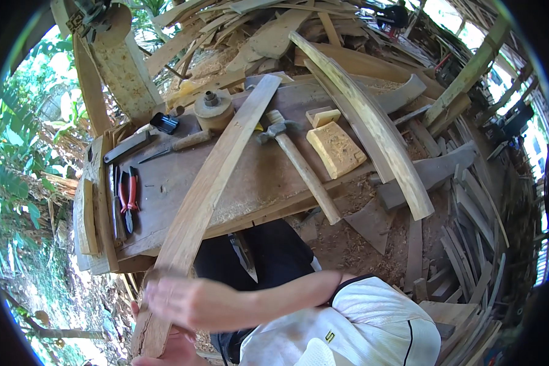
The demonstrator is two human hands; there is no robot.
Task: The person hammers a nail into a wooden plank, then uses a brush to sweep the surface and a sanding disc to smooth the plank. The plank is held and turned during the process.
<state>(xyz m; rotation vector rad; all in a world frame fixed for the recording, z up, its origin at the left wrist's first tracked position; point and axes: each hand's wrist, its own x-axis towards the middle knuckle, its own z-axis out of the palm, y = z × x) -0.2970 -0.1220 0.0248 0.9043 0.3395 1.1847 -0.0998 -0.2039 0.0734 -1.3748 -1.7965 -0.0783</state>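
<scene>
A long, slightly curved wooden plank (216,165) slants from the workbench toward my body. My left hand (175,351) grips its near end from below, partly hidden by the wood. Across the plank's upper face lies my right hand (176,302), blurred by motion. A thin dark brown edge shows beside its fingers; I cannot make out what it is, nor how the fingers are closed. The plank's far end rests over the bench beside a hammer (302,168) with a wooden handle.
The workbench (250,198) carries red-handled pliers (128,198), a wooden-handled pointed tool (186,141), a round wooden block with a metal fitting (213,110) and a carved block (336,149). A long curved pole (372,128) leans at right. Scrap wood (268,39) heaps behind.
</scene>
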